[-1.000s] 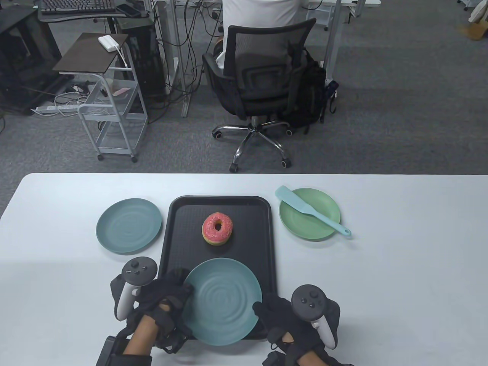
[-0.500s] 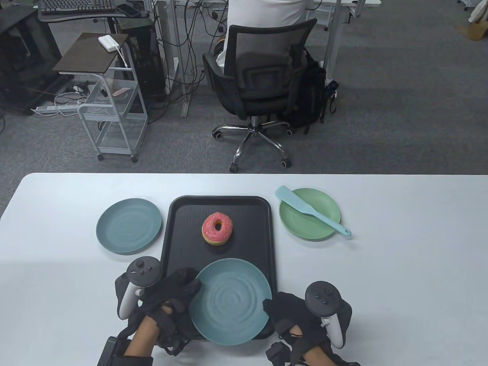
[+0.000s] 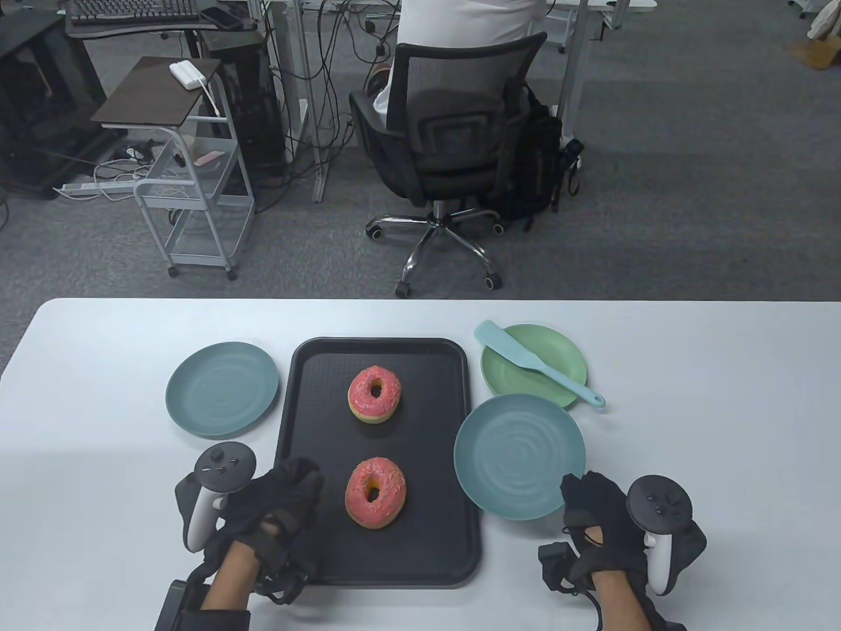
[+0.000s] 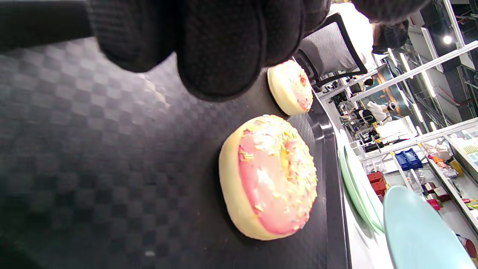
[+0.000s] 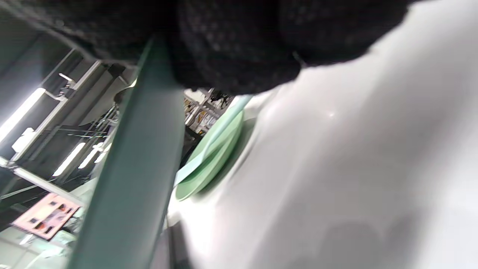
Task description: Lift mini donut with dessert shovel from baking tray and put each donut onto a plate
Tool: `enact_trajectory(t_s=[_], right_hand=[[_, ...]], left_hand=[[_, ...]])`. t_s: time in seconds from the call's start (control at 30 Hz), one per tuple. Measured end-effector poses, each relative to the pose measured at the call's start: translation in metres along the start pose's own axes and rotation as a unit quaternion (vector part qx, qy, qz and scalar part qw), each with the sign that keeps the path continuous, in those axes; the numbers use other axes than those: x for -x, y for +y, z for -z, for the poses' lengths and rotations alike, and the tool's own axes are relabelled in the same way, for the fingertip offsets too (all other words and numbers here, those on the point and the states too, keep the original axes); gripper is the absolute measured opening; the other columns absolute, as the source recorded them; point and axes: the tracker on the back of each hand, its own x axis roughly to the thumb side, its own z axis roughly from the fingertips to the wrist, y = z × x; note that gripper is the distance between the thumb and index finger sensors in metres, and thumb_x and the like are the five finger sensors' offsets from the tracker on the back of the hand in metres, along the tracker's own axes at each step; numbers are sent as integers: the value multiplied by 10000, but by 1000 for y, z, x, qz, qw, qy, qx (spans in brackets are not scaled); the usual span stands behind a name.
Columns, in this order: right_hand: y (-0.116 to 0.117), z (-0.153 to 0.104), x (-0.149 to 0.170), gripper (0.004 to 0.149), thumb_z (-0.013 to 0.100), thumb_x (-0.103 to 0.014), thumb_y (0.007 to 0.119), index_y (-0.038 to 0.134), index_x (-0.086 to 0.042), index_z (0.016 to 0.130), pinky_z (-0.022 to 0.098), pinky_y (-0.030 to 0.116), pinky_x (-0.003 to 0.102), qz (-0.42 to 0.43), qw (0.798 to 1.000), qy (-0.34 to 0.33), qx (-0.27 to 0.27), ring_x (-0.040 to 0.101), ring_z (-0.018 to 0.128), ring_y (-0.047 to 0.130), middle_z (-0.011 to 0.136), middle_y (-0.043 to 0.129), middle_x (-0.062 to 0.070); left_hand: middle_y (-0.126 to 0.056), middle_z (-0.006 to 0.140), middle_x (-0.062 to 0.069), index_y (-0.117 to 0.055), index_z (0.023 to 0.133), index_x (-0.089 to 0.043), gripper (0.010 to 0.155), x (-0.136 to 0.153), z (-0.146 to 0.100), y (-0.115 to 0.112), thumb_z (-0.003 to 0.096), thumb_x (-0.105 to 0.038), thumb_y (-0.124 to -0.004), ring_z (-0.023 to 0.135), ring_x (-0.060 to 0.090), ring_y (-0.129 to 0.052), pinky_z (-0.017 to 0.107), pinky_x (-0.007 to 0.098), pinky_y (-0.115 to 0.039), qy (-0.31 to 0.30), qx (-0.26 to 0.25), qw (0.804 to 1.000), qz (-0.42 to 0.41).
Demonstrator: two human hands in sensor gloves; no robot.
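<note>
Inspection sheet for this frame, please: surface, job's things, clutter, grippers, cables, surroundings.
Surface: white table, bare where visible.
Job's things: black baking tray holding two pink donuts, far donut and near donut; dessert shovel lying across the green plate; left teal plate on the table; right teal plate, its edge pinched and tilted.
Clutter: nothing seen on the table.
Grippers: left hand on the tray's near left corner, holding nothing; right hand pinches the right teal plate.
Cables: glove leads at both wrists.
Surroundings: office chair with a seated person, cart, floor cables.
</note>
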Motion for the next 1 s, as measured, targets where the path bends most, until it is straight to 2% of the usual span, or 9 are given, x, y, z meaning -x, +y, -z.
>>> enact_trajectory(t_s=[0.3, 0.73, 1.0], right_hand=[[1, 10, 14, 425, 431, -429, 851, 896, -45, 608, 207, 805, 413, -47, 998, 28, 15, 292, 272, 913, 379, 983, 120], [7, 19, 32, 422, 433, -430, 843, 901, -48, 603, 198, 814, 412, -73, 994, 76, -5, 282, 259, 924, 370, 991, 109], [12, 25, 44, 415, 436, -440, 835, 898, -48, 561, 178, 812, 420, -113, 987, 107, -31, 260, 213, 919, 302, 973, 75]], left_hand=[[-873, 723, 12, -637, 883, -307, 552, 5, 2, 2, 392, -541, -730, 501, 201, -1042, 430, 416, -889, 8, 6, 1000, -7], [-873, 724, 12, -635, 885, -308, 553, 5, 1, 3, 393, -540, -730, 504, 200, -1043, 432, 416, -888, 13, 8, 1000, -6], [-871, 728, 15, -632, 887, -308, 554, 5, 0, 4, 394, -539, -729, 508, 203, -1041, 434, 417, -886, 17, 10, 1000, -6]])
